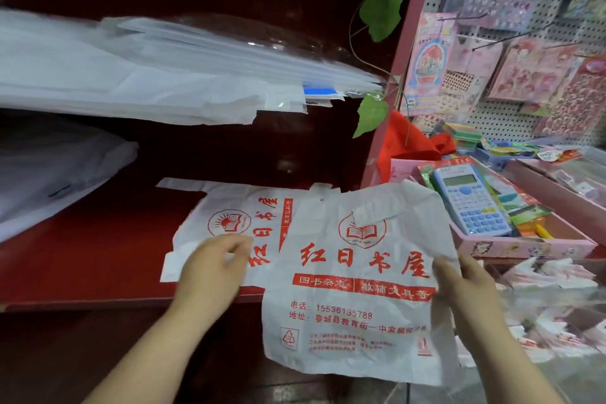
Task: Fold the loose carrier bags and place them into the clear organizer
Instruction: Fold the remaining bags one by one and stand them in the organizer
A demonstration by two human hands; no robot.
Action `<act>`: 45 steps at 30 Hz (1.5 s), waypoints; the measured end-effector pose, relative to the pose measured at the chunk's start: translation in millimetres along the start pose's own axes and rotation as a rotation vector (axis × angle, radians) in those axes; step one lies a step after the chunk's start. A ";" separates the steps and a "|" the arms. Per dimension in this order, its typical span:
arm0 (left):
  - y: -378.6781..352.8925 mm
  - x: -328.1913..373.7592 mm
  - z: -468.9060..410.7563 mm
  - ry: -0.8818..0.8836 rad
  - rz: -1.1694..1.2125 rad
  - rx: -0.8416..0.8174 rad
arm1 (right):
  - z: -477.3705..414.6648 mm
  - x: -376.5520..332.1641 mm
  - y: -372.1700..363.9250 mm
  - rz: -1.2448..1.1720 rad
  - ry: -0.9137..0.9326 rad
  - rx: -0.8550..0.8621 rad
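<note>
Only two bare hands and forearms of the person are visible. The left hand is blurred, its fingers soft-edged. The right hand is a little sharper across the back, though its fingertips blur too. The left forearm and right forearm are uncovered down to the lower edge of the view.

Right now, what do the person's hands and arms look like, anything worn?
Left hand and right hand wear no gloves; no ring, watch or bracelet is visible, though the left is motion-blurred. Left arm and right arm are bare to the frame edge, no sleeves.
</note>
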State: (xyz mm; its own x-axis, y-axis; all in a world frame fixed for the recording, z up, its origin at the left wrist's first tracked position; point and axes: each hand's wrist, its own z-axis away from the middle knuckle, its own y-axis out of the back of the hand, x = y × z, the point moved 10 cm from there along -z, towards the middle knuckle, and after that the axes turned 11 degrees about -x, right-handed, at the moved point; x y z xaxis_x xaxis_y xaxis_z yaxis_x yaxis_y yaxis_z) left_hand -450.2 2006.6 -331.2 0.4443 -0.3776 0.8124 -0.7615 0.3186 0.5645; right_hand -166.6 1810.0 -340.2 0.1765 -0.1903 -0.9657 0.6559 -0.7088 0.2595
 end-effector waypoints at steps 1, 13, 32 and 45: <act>-13.3 6.0 0.2 -0.007 -0.072 -0.029 | 4.1 3.2 -1.9 0.000 -0.006 -0.004; -45.4 -9.1 -31.8 0.097 -0.452 -0.055 | 9.4 15.4 -33.0 0.122 0.017 -0.096; -35.7 -34.9 -32.5 0.298 0.702 -0.210 | -0.4 43.7 -29.3 -0.193 -0.074 -0.107; -30.9 3.3 -8.9 0.177 0.476 -0.391 | 13.9 -2.9 -1.1 -0.144 0.027 -0.126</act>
State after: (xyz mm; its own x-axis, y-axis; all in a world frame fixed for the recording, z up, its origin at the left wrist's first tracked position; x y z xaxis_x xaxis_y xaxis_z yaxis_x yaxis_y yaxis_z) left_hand -421.0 2003.3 -344.7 0.1969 0.0222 0.9802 -0.6808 0.7225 0.1204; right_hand -178.0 1801.9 -337.8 0.0925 -0.0737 -0.9930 0.7621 -0.6366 0.1182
